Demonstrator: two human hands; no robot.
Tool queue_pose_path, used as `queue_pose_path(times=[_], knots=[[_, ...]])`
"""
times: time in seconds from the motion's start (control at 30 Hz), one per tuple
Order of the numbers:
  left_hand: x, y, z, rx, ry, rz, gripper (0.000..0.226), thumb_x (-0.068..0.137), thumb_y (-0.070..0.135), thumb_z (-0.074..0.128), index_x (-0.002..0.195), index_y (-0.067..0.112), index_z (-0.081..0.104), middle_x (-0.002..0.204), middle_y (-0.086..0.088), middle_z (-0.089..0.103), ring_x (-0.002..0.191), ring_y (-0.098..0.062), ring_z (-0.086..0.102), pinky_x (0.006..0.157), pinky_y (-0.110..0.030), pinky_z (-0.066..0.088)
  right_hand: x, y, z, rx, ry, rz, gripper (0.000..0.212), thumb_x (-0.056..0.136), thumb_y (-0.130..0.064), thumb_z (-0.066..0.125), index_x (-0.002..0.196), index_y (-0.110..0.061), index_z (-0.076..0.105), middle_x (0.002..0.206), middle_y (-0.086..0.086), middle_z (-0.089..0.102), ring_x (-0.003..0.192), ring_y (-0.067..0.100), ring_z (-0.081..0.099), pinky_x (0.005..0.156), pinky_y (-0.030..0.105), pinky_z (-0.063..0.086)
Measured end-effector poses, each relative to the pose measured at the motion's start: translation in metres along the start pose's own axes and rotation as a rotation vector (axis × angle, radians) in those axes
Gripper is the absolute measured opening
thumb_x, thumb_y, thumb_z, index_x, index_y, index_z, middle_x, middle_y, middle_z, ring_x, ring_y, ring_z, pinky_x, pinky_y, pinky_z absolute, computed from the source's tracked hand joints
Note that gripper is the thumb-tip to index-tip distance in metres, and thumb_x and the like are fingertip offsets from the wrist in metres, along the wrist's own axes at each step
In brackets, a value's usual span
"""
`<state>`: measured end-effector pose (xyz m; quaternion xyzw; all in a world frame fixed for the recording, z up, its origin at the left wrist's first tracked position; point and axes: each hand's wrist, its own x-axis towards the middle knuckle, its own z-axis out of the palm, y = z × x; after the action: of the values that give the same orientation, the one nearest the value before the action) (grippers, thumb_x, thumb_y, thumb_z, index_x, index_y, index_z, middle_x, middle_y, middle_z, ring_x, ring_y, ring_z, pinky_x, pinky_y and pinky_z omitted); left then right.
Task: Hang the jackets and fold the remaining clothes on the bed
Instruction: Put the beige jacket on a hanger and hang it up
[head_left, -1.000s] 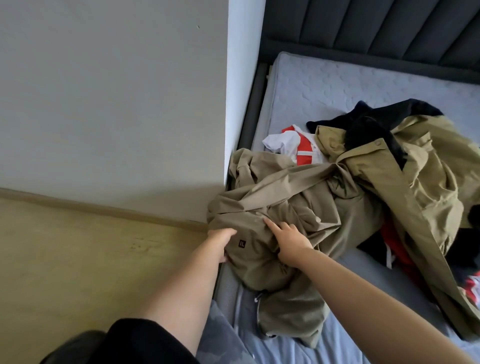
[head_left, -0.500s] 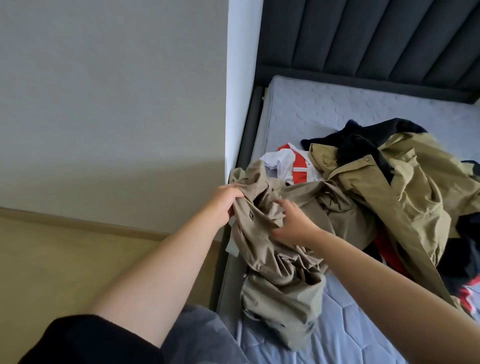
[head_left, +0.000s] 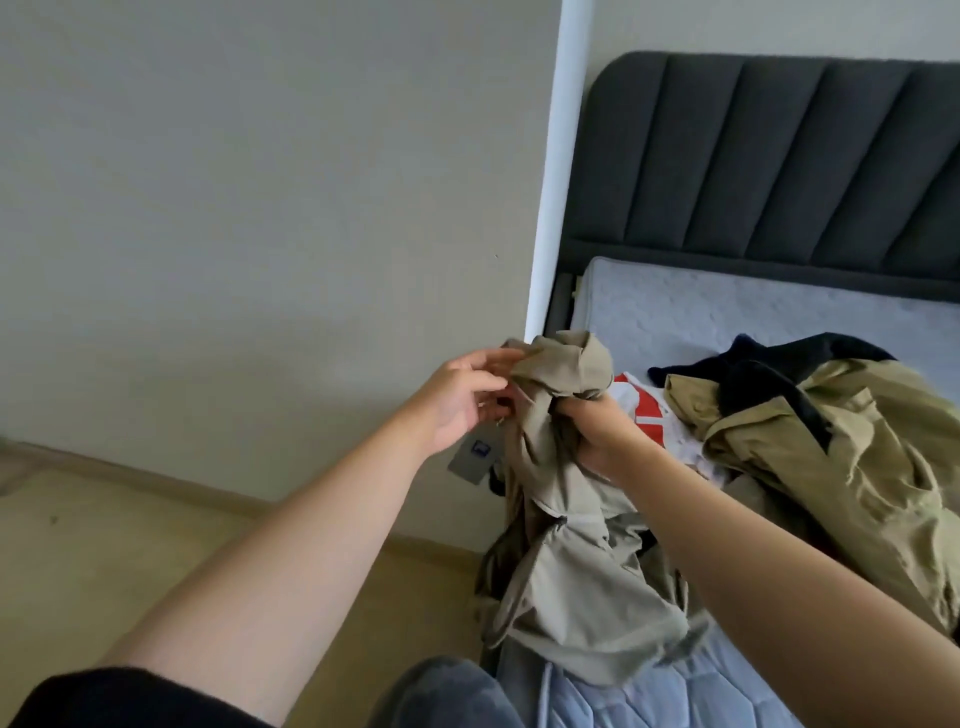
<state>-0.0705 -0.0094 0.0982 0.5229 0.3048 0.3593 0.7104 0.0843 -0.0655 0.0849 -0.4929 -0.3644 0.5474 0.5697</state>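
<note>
Against the pale wall (head_left: 260, 208), the bed (head_left: 727, 312) holds heaped clothes (head_left: 857, 467) — at its near corner the beige jacket (head_left: 582, 571) hangs bunched from the right hand (head_left: 597, 428), fingers clenched on it; the left hand (head_left: 457, 400) touches its top fold, fingers loosely spread.

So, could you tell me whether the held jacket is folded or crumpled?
Crumpled: the jacket hangs bunched and creased from the right hand.

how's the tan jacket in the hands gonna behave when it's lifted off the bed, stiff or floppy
Probably floppy: the jacket bunches in the right hand and hangs in loose folds. Likely light, since that grip seems to carry the raised part. Its lower part lies on the bed, so it may drag, and the hanging tag may swing.
</note>
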Motion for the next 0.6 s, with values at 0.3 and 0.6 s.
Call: queue_pose_path(times=[0.3, 0.6], knots=[[-0.063, 0.03, -0.084, 0.508, 0.315, 0.09, 0.066, 0.075, 0.01, 0.077, 0.129, 0.024, 0.042, 0.11, 0.004, 0.057, 0.104, -0.014, 0.056, 0.075, -0.016, 0.047, 0.0, -0.048, 0.109, 0.254, -0.11, 0.005, 0.027, 0.096, 0.003, 0.037, 0.117, -0.001, 0.054, 0.097, 0.013, 0.062, 0.089, 0.026, 0.06, 0.091, 0.043, 0.048], [-0.118, 0.077, -0.14, 0.821, 0.545, 0.042, 0.018, 0.079, 0.028, 0.064, 0.095, 0.031, 0.057, 0.105, 0.001, 0.061, 0.097, -0.018, 0.056, 0.084, -0.027, 0.043, -0.01, -0.101, 0.215, 0.345, -0.442, -0.097, 0.047, 0.095, 0.002, 0.036, 0.063, -0.007, 0.069, 0.07, 0.009, 0.066, 0.068, 0.019, 0.065, 0.065, 0.028, 0.057]])
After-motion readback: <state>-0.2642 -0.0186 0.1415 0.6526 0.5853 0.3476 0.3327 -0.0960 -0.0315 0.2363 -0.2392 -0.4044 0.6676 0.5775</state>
